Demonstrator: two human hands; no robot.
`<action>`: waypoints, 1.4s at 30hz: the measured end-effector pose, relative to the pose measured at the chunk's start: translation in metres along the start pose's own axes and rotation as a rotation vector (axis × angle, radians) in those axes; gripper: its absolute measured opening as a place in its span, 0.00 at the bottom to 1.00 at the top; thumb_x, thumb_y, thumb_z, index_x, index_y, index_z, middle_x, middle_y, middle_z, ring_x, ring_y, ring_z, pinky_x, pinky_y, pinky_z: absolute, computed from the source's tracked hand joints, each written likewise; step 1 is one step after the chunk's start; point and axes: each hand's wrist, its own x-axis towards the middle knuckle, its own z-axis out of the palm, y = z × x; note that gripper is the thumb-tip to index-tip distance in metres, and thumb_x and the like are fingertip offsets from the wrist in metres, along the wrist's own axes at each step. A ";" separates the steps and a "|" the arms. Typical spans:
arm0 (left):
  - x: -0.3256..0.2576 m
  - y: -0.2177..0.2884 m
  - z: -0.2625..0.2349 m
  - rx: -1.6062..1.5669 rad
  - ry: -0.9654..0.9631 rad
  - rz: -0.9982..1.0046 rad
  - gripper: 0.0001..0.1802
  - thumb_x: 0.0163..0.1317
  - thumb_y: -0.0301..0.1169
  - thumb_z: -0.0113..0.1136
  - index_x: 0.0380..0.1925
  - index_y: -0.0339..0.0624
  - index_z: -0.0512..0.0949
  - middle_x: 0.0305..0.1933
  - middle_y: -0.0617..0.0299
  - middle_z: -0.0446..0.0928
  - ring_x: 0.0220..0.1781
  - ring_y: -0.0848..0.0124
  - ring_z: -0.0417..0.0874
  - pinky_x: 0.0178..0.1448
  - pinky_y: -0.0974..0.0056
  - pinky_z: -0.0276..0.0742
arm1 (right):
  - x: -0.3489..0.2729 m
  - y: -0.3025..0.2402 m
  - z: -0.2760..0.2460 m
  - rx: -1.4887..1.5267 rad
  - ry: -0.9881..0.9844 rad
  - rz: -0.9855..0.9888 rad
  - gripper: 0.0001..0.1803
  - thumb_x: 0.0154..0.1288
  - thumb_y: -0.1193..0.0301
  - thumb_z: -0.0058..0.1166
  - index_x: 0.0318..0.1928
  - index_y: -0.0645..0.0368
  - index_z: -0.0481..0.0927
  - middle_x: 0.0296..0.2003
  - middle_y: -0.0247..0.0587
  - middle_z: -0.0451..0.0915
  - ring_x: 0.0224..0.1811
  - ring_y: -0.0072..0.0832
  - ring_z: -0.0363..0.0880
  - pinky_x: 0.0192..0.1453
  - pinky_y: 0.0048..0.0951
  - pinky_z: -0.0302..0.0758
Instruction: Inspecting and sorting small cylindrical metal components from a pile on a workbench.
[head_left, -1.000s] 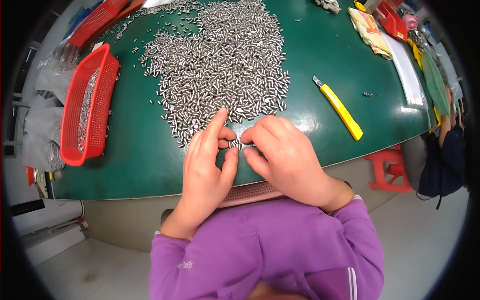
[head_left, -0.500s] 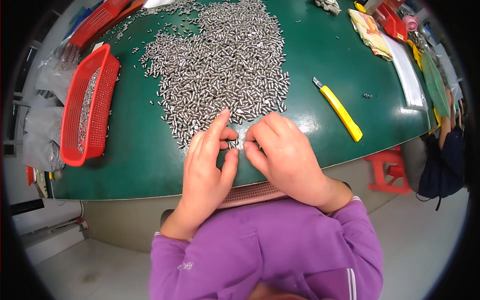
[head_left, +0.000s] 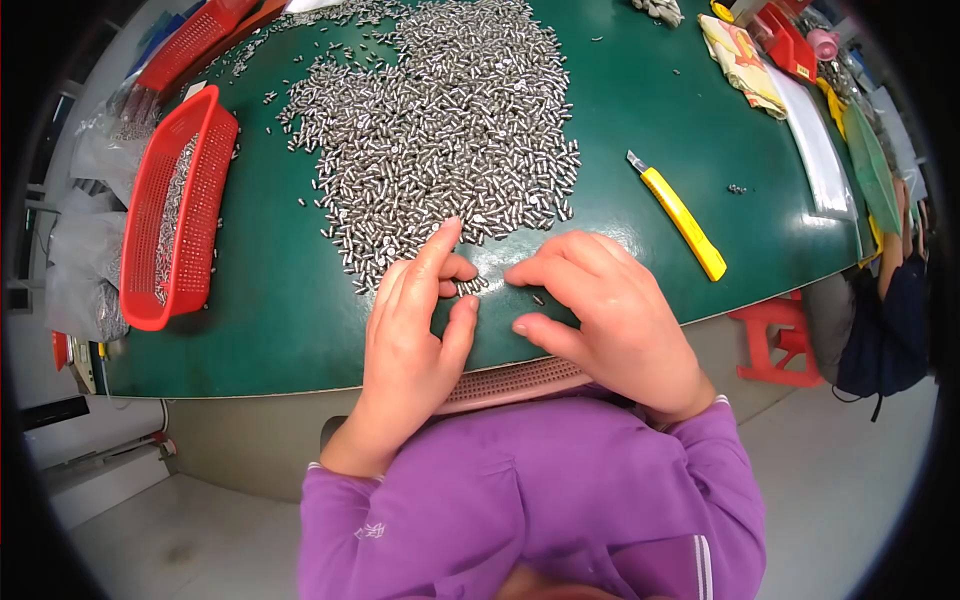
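Note:
A big heap of small silver metal pins [head_left: 450, 130] covers the middle of the green table [head_left: 280, 320]. My left hand [head_left: 415, 320] lies flat at the heap's near edge, forefinger stretched out onto the pins. My right hand [head_left: 600, 310] rests beside it, fingers curled, fingertips by a few loose pins [head_left: 475, 287] between the two hands. A pinkish perforated tray [head_left: 520, 382] lies at the table's near edge, mostly hidden under both hands. Neither hand visibly grips anything.
A red plastic basket [head_left: 170, 210] with pins in it stands at the left, a second red basket [head_left: 195, 40] behind it. A yellow utility knife [head_left: 680, 215] lies right of the heap. Cloths and bags lie at the far right. A red stool [head_left: 775, 335] stands below the table's edge.
My hands have drawn slightly apart; the right hand shifted a little to the right, uncovering a few pins between the fingertips. The left forefinger stays on the heap.

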 end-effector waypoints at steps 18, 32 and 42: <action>0.000 0.002 0.000 -0.013 -0.016 -0.037 0.37 0.55 0.15 0.65 0.68 0.41 0.71 0.43 0.60 0.83 0.43 0.64 0.79 0.52 0.60 0.78 | 0.014 0.008 0.027 0.104 0.103 -0.086 0.18 0.56 0.84 0.55 0.49 0.61 0.77 0.43 0.45 0.81 0.43 0.45 0.78 0.48 0.42 0.75; -0.002 -0.003 0.003 -0.002 0.001 -0.015 0.43 0.54 0.15 0.65 0.72 0.35 0.63 0.40 0.58 0.78 0.41 0.64 0.78 0.49 0.60 0.77 | 0.013 0.004 0.023 0.015 0.015 -0.038 0.09 0.58 0.79 0.60 0.39 0.62 0.76 0.37 0.45 0.73 0.41 0.45 0.74 0.45 0.43 0.74; -0.001 -0.004 0.004 -0.002 0.001 0.001 0.43 0.54 0.15 0.65 0.72 0.35 0.63 0.40 0.58 0.78 0.41 0.64 0.78 0.50 0.60 0.77 | 0.010 0.006 0.025 -0.016 0.043 -0.028 0.09 0.58 0.77 0.63 0.37 0.60 0.76 0.34 0.45 0.72 0.39 0.45 0.74 0.44 0.43 0.74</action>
